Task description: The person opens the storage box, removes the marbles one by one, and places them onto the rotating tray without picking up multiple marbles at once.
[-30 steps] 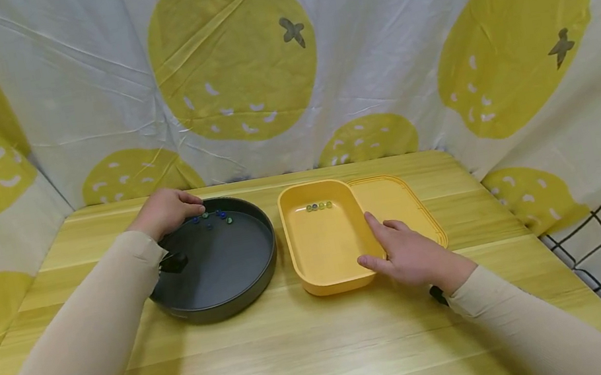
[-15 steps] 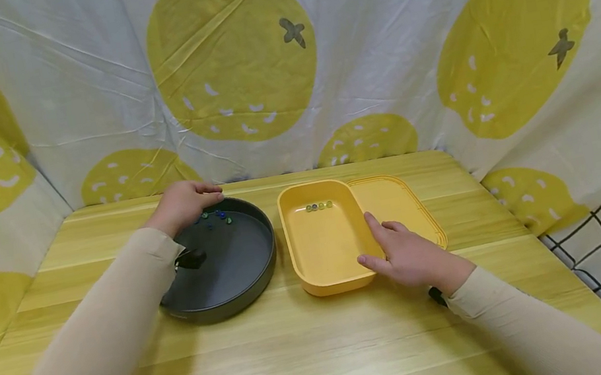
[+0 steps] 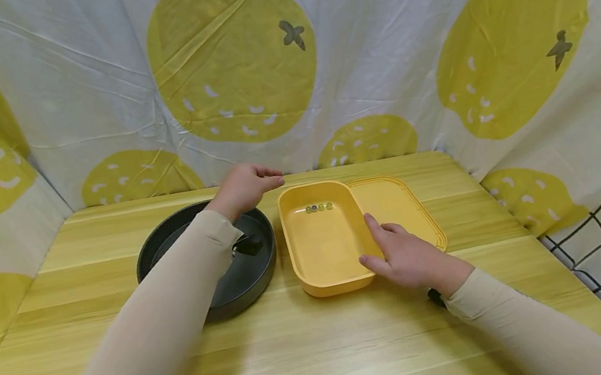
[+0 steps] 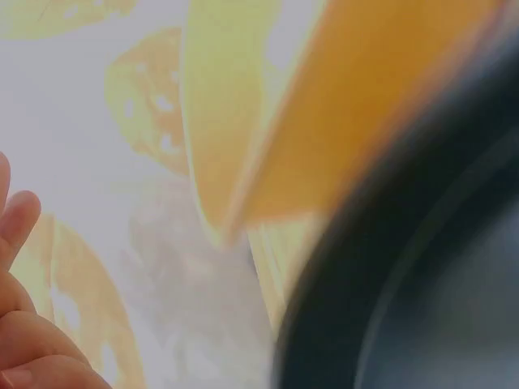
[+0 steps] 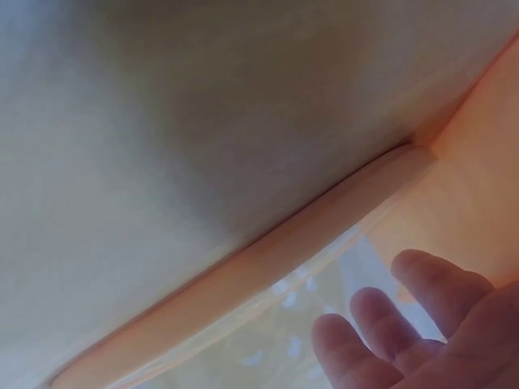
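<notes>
your left hand (image 3: 249, 190), near pan (image 3: 247, 290): can't tell if holding anything; clear box (image 3: 326, 247) rim high. right hand (image 3: 412, 255) spread loosely: steady box lightly.

The pan (image 3: 257, 282) is set on the left of the bench (image 3: 307, 360), with the box (image 3: 329, 249) placed to its right. Four marbles (image 3: 321, 207) are lined up inside the box, toward its far end. Beyond the box's right side is laid the lid (image 3: 394, 204). The left hand (image 3: 246, 188) is held above the pan's far right rim; the right hand (image 3: 409, 255) is placed against the box's right wall. A cloth (image 3: 373, 54) is hung behind everything.
</notes>
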The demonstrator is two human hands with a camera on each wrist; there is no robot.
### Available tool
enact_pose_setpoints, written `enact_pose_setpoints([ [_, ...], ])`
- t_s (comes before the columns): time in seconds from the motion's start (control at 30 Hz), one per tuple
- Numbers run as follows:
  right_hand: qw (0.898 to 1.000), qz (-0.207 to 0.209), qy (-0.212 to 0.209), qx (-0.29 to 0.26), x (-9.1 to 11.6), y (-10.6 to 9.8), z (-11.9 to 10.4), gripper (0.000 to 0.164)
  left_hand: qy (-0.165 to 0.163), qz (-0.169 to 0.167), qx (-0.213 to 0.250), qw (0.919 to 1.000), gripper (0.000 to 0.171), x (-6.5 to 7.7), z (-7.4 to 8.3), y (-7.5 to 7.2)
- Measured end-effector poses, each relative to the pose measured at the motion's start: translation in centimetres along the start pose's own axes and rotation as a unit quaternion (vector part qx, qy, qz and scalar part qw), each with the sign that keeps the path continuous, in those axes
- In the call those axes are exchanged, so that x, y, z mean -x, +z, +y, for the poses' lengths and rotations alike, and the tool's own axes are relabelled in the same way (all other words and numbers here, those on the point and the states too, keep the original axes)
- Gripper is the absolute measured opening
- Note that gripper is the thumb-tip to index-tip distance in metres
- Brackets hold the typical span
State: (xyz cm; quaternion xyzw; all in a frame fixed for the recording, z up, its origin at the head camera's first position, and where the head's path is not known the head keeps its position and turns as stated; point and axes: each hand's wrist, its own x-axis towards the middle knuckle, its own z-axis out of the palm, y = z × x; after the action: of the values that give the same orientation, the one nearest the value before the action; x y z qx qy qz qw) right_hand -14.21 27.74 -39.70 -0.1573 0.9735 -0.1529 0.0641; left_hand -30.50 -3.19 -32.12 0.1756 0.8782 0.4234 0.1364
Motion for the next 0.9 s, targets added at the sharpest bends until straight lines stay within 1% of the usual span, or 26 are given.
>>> enact_pose_setpoints([
  [0.17,1.0,-0.006,-0.001,-0.015,-0.1,0.0,0.0,0.092,0.011,-0.008,0.007,0.9999,0.033,-1.1,1.6,2.0],
  [0.37,1.0,-0.013,-0.005,-0.026,-0.2,0.0,0.1,0.09,0.003,-0.011,0.013,0.9998,0.033,-2.0,2.6,3.8],
  [0.53,0.999,-0.022,0.003,-0.025,-0.2,0.0,0.1,0.088,-0.001,-0.02,0.019,0.9996,0.033,-2.7,2.9,5.3],
  [0.77,1.0,-0.02,0.006,-0.022,-0.1,-0.1,0.0,0.087,0.002,-0.021,0.016,0.9996,0.031,-3.4,2.9,7.3],
  [0.9,1.0,-0.022,0.003,-0.022,-0.1,-0.2,-0.1,0.088,-0.005,-0.025,0.025,0.9994,0.029,-3.7,2.8,8.2],
])
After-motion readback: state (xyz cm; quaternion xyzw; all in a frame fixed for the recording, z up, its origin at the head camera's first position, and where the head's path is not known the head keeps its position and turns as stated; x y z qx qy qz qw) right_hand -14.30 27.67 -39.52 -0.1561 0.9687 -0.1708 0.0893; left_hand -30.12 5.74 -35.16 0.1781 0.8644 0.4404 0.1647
